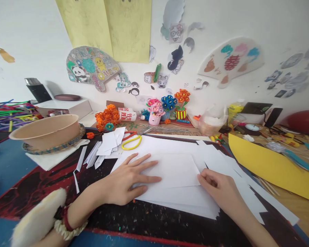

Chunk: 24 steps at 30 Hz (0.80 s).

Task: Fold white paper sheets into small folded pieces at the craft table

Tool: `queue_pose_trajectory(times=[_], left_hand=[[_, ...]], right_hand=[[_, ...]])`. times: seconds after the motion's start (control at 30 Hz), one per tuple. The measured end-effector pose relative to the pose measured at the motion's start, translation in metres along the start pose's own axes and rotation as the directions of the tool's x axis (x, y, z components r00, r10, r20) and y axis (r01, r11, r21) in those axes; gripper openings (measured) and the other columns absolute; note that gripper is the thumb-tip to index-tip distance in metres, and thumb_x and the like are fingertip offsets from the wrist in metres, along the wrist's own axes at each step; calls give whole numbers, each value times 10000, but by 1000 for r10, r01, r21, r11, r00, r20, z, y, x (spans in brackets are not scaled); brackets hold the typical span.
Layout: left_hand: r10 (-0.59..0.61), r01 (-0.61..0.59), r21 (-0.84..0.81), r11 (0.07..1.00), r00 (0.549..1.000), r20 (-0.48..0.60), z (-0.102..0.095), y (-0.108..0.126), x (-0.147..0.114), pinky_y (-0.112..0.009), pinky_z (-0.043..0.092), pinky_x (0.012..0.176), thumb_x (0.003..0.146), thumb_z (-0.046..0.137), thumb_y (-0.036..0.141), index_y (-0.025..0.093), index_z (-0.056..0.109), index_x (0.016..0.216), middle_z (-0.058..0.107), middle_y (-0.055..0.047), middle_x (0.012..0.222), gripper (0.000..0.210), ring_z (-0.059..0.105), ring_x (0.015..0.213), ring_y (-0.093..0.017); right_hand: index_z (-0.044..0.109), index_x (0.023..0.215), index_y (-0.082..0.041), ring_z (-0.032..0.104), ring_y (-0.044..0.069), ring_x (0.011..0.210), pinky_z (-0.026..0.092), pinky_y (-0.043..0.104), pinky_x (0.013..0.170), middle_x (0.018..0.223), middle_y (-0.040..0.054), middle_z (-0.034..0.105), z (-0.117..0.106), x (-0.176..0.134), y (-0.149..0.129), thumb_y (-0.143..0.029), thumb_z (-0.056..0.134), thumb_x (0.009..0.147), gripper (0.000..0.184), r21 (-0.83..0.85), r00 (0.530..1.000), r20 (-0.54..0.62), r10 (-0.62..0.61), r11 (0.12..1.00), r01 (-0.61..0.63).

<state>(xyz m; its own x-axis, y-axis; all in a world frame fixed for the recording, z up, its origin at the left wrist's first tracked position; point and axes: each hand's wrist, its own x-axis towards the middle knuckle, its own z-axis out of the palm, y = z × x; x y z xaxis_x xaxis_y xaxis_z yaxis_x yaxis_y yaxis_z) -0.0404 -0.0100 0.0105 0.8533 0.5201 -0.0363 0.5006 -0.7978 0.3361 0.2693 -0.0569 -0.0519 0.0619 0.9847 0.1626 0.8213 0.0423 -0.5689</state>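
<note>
A folded sheet of white paper (pixel 176 169) lies on top of several larger white sheets (pixel 193 206) on the dark red-and-black mat. My left hand (pixel 130 178) rests flat on the paper's left side, fingers spread. At the sheet's right edge, my right hand (pixel 216 181) pinches the lower corner between thumb and curled fingers. Just beyond my left hand are a pair of scissors with yellow and red handles (pixel 132 142) and a pile of small cut white paper pieces (pixel 109 144). Bent paper strips (pixel 80 161) lie left of that pile.
A beige bowl (pixel 45 130) stands at the left on white paper. Pipe-cleaner flowers in small pots (pixel 156 118) line the wall side. Yellow card (pixel 273 168) lies at the right. A clear plastic tub (pixel 212 121) and a black thermos (pixel 37 90) stand at the back.
</note>
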Motion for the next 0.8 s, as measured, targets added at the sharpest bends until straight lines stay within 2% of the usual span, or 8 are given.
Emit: queue_pose_trajectory(times=[0.2,0.4,0.63,0.8], left_hand=[[18,-19,-23,1000,998,-56,2,-1,0,-580,87,1125,889,476,219,425,443,1327,256,52,1513,485,154,1407,-294],[20,-21,-41,999,999,-30,4,-5,0,-590,84,1120,896,468,222,436,407,1346,235,55,1517,503,137,1408,-297],[-11,15,-72,997,999,53,0,-11,-4,-606,88,1114,915,438,213,455,393,1346,204,72,1523,496,130,1411,-286],[-19,24,-112,993,999,45,-4,-11,-7,-616,107,1106,895,476,195,452,453,1306,250,60,1510,485,169,1403,-286]], right_hand=[[396,564,-203,294,108,466,292,206,454,483,-53,309,1,-1,2,-341,467,805,286,-21,1000,-7,-21,1000,21],[305,563,-203,267,109,473,280,209,464,493,-53,284,3,-3,4,-382,436,823,342,-73,1000,-8,-19,997,18],[329,563,-205,294,107,453,284,211,453,482,-56,306,3,-3,8,-379,453,826,338,-98,999,6,-42,994,43],[343,573,-205,294,109,463,296,209,460,489,-55,307,4,-3,9,-392,455,826,334,-97,999,0,-32,995,32]])
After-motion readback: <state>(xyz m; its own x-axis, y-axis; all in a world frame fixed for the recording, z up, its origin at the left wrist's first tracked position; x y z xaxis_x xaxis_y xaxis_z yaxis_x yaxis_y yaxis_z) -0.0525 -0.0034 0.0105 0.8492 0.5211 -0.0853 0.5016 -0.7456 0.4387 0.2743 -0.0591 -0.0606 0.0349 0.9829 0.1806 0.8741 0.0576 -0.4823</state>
